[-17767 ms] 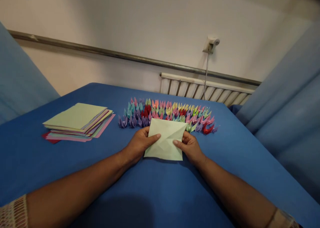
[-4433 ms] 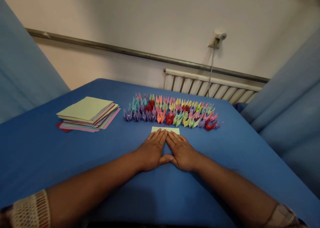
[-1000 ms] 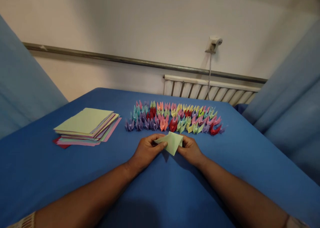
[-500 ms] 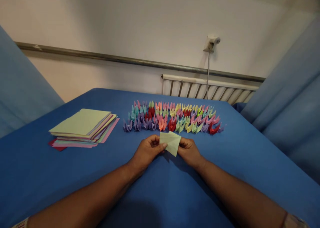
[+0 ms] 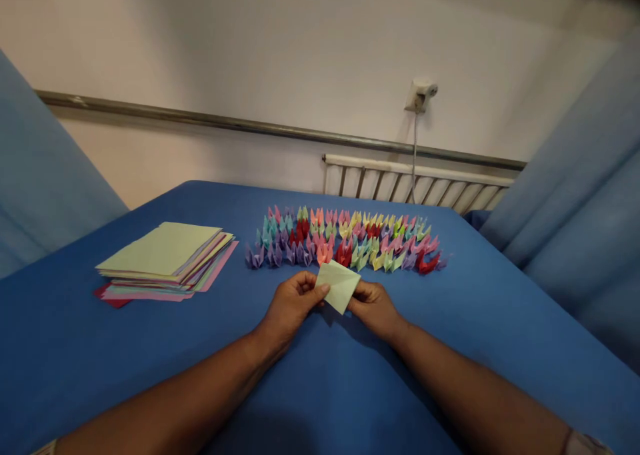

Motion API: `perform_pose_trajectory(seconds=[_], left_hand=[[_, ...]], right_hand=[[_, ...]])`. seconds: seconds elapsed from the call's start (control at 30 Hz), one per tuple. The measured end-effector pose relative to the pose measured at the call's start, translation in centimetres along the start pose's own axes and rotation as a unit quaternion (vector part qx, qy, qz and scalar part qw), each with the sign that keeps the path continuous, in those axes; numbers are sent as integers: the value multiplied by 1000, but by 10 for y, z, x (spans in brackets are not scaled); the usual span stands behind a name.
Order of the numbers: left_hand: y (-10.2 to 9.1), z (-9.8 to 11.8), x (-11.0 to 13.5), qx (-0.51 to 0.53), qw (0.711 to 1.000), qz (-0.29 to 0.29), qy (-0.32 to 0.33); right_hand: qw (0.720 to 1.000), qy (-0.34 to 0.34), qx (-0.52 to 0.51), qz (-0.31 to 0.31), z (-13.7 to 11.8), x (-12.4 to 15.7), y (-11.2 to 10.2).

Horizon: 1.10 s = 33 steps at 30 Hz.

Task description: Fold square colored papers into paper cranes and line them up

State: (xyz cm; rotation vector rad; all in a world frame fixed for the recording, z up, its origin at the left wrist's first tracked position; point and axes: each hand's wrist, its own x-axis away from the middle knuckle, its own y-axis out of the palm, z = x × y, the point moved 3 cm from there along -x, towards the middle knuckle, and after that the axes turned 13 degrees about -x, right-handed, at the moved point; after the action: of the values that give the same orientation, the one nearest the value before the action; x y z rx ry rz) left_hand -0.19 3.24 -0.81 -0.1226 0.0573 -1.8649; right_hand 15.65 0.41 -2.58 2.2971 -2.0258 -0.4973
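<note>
The pale green, creased paper piece [image 5: 339,287], a broad sheet in the earliest view, is now a small square tilted onto one corner. The flap that sticks out toward the left hand [image 5: 291,307] a second ago now lies in line with the rest. Instead of pressing the paper flat on the blue-covered table, that hand and the right hand [image 5: 378,310] now grip its opposite sides. More of the multicoloured folded-paper cranes [image 5: 344,252] shows than at first.

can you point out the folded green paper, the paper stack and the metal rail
Folded green paper [image 5: 341,288], head view: centre of its visible face
Paper stack [image 5: 161,249], head view: middle of its top sheet
Metal rail [image 5: 280,130], head view: middle of its length
</note>
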Motion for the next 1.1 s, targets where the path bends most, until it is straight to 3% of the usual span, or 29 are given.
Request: perform_pose_trajectory(seconds=[0.17, 0.4, 0.53, 0.63, 0.77, 0.97, 1.1], left_hand=[[-4, 1, 0, -31, 999, 38, 19], [0, 1, 3, -58, 997, 26, 46], [-3, 0, 0, -40, 998, 18, 43], [-8, 0, -4, -83, 995, 27, 56], [-8, 0, -9, -134, 988, 15, 78], [-7, -5, -18, -113, 992, 30, 35], [-10, -6, -23, -126, 990, 52, 41]], right_hand=[[996, 5, -71, -62, -10, 4, 1], [995, 20, -30, 94, -1, 0, -5], [996, 33, -7, 82, 0, -2, -4], [997, 52, 9, 62, -1, -3, -3], [994, 66, -4, 85, 3, -6, -4], [990, 71, -7, 118, 10, -9, -8], [991, 72, 19, 112, 12, -9, -10]])
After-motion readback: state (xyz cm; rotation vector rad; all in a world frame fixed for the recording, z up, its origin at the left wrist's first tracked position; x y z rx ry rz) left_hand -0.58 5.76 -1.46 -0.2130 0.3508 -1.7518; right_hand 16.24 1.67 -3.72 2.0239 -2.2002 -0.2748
